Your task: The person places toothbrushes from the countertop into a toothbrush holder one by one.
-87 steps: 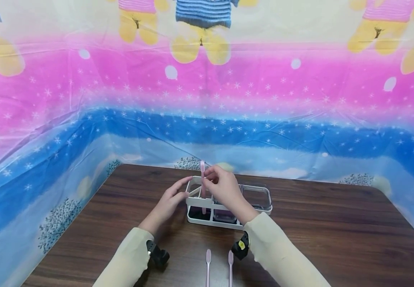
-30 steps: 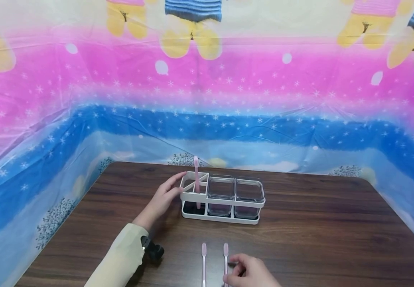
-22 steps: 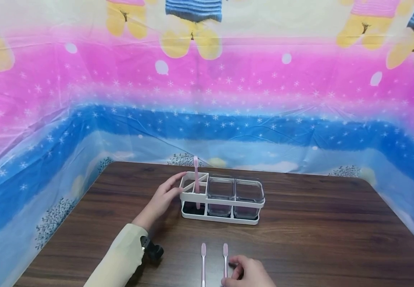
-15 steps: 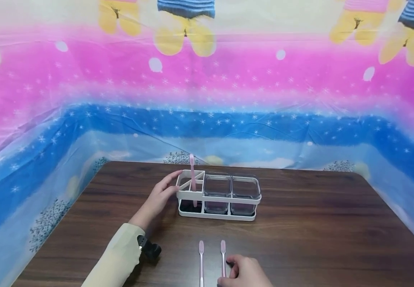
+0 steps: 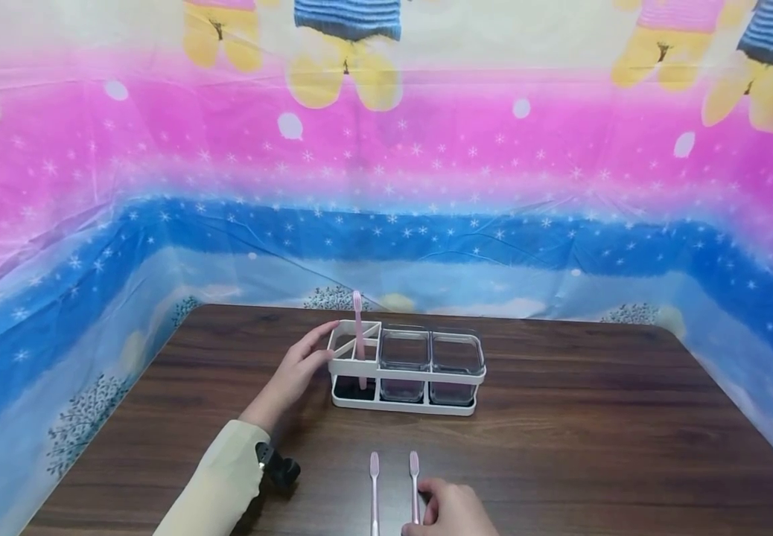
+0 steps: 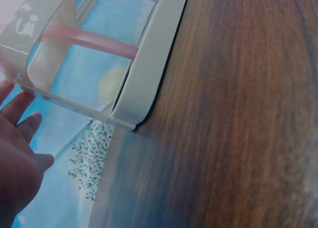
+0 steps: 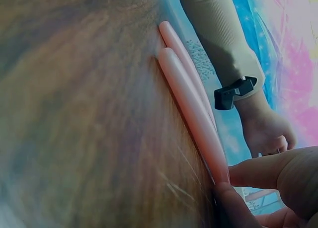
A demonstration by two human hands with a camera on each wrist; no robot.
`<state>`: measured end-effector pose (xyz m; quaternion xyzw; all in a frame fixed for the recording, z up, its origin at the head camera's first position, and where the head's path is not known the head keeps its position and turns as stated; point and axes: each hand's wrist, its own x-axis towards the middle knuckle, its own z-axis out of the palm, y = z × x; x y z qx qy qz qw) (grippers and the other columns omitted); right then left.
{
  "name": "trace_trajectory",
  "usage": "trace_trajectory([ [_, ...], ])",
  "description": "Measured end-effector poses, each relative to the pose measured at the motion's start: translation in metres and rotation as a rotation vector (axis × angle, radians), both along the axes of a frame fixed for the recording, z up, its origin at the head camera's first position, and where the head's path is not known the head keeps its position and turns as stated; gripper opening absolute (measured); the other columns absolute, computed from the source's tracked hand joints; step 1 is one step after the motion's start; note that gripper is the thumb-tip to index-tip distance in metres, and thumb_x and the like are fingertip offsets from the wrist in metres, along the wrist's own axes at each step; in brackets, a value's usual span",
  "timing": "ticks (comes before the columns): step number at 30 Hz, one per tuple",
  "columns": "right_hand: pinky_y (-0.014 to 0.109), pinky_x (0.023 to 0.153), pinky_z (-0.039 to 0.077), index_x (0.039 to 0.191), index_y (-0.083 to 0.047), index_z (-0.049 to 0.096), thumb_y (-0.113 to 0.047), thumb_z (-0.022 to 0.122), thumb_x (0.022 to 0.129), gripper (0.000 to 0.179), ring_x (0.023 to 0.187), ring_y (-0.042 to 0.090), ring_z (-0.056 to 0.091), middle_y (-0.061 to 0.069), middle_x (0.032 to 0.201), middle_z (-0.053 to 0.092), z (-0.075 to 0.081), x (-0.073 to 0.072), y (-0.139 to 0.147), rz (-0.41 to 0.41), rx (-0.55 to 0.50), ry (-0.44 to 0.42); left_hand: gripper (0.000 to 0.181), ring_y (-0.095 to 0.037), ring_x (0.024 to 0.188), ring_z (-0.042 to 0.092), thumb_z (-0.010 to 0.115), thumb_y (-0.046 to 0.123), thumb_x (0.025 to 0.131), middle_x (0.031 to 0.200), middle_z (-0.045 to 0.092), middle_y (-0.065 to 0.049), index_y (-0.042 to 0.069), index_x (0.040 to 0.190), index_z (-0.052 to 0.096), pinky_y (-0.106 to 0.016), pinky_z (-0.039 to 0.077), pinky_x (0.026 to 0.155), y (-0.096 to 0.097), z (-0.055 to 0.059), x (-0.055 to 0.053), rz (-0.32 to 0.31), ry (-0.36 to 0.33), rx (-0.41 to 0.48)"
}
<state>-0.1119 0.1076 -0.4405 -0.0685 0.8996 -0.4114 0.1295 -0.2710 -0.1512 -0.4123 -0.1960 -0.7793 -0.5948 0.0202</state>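
Two pink toothbrushes lie side by side at the table's near edge in the head view. My right hand [image 5: 455, 511] pinches the handle of the right toothbrush [image 7: 191, 109] between thumb and finger; its bristle head [image 5: 414, 465] points away from me. To its left lies the other toothbrush [image 5: 374, 484], untouched. Farther back stands a white toothbrush holder [image 5: 403, 408], and my left hand [image 5: 289, 380] holds its left end with thumb and fingers at the rim. A third pink toothbrush [image 5: 358, 324] stands upright in the holder's left section, which has slanted dividers.
Two clear square cups [image 5: 405, 350] sit in the holder's middle and right sections. The brown wooden table [image 5: 594, 432] extends on both sides. A patterned pink and blue cloth [image 5: 467, 171] hangs around its back and sides.
My right hand has let go of the upright toothbrush in the holder and moved down to the right-hand toothbrush on the table. My left hand stays on the holder. The head view has shifted slightly.
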Motion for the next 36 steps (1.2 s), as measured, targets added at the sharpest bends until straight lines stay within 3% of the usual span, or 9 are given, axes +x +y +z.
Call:
trace_trajectory([
  [12, 0.022, 0.054, 0.04, 0.105, 0.007, 0.064, -0.009, 0.076, 0.069, 0.041, 0.054, 0.005, 0.046, -0.007, 0.061, 0.051, -0.003, -0.001, -0.005, 0.033, -0.034, 0.058, 0.05, -0.039, 0.139, 0.03, 0.048, 0.009, 0.095, 0.15, 0.037, -0.02, 0.003, 0.144, 0.041, -0.056, 0.025, 0.11, -0.003, 0.001, 0.001, 0.013, 0.033, 0.017],
  [14, 0.022, 0.056, 0.041, 0.107, 0.007, 0.064, -0.008, 0.075, 0.07, 0.041, 0.056, 0.007, 0.047, -0.006, 0.064, 0.052, -0.001, -0.001, -0.004, 0.031, -0.056, 0.03, 0.05, -0.038, 0.139, 0.029, 0.048, 0.01, 0.095, 0.151, 0.036, -0.02, 0.004, 0.145, 0.041, -0.057, 0.025, 0.11, -0.003, 0.001, 0.001, 0.013, 0.031, 0.016],
  [20, 0.022, 0.057, 0.042, 0.109, 0.006, 0.062, -0.007, 0.075, 0.07, 0.043, 0.06, 0.006, 0.05, -0.005, 0.07, 0.054, 0.009, 0.0, 0.002, 0.037, -0.113, 0.069, 0.051, -0.037, 0.141, 0.027, 0.048, 0.011, 0.096, 0.153, 0.033, -0.019, 0.004, 0.145, 0.04, -0.058, 0.025, 0.111, -0.002, 0.001, 0.002, 0.011, 0.021, 0.005],
  [27, 0.025, 0.045, 0.048, 0.122, 0.006, 0.054, -0.003, 0.072, 0.074, 0.052, 0.051, 0.011, 0.055, 0.001, 0.076, 0.057, 0.038, 0.001, 0.008, -0.025, -0.248, 0.083, 0.05, -0.037, 0.14, 0.028, 0.048, 0.01, 0.095, 0.151, 0.035, -0.02, 0.004, 0.145, 0.041, -0.058, 0.025, 0.11, -0.001, 0.001, 0.001, 0.004, 0.022, 0.012],
  [36, 0.031, 0.042, 0.05, 0.123, -0.002, 0.057, -0.002, 0.075, 0.075, 0.051, 0.046, 0.017, 0.057, 0.003, 0.077, 0.065, 0.092, -0.021, 0.017, -0.183, -0.29, 0.259, 0.05, -0.037, 0.141, 0.026, 0.048, 0.011, 0.095, 0.151, 0.035, -0.02, 0.005, 0.145, 0.041, -0.058, 0.024, 0.111, 0.0, 0.001, 0.001, 0.011, 0.01, 0.004],
])
